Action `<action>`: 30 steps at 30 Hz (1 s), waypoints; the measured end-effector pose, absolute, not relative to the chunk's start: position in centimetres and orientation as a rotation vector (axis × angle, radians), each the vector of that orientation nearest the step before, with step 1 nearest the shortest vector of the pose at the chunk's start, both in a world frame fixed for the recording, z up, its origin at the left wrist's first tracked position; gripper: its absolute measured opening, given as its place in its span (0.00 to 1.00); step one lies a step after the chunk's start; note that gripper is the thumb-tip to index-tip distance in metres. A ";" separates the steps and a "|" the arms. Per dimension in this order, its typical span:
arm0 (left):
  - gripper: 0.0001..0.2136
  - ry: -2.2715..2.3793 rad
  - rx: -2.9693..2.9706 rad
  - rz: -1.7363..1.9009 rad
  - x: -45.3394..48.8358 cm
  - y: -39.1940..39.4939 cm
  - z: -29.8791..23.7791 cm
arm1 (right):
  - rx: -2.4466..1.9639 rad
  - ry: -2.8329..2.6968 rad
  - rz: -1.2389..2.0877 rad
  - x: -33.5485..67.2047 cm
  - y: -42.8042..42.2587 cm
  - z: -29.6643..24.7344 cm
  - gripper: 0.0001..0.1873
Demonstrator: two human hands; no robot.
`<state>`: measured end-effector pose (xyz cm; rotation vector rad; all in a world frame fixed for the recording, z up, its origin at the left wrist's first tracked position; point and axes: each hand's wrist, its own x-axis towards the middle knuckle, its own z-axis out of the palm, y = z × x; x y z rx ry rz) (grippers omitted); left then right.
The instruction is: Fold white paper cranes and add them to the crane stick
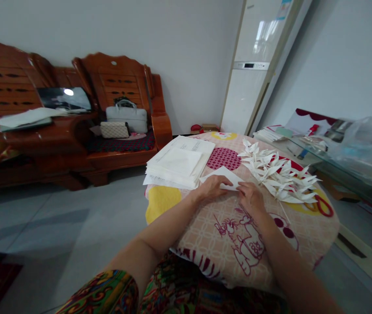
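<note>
A white paper (222, 175) at the round bench (202, 226)
The left hand (213, 186) and the right hand (251, 197) both pinch its near edge, so it sits between them and just past them; a paper pile (181, 162) is close on the left, and lots of pointy folded papers (277, 174) lie on the right

Carved wooden chairs (125, 72) ranged along pale wall (189, 52); tall white appliance (240, 98) placed upright; floor (74, 235) tiled in grey.
</note>
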<state>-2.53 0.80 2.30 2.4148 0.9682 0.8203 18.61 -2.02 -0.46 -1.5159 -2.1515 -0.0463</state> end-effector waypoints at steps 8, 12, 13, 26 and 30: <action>0.27 0.807 2.663 0.550 -3.7 0.6 1.4 | -1.606 -2.288 0.069 20.4 -7.0 1.2 0.13; 0.25 0.718 2.653 0.487 -3.6 0.1 2.0 | -1.619 -2.352 0.131 20.7 -8.8 2.7 0.12; 0.24 0.693 2.630 0.491 -3.4 -0.1 2.3 | -1.628 -2.365 0.154 20.7 -9.1 3.1 0.12; 0.18 1.132 2.099 0.433 -3.0 1.9 3.0 | -1.618 -1.709 0.882 21.9 -4.1 2.1 0.22; 0.19 1.231 2.066 0.431 -3.2 2.8 3.0 | -1.667 -1.586 0.790 22.0 -3.3 1.4 0.27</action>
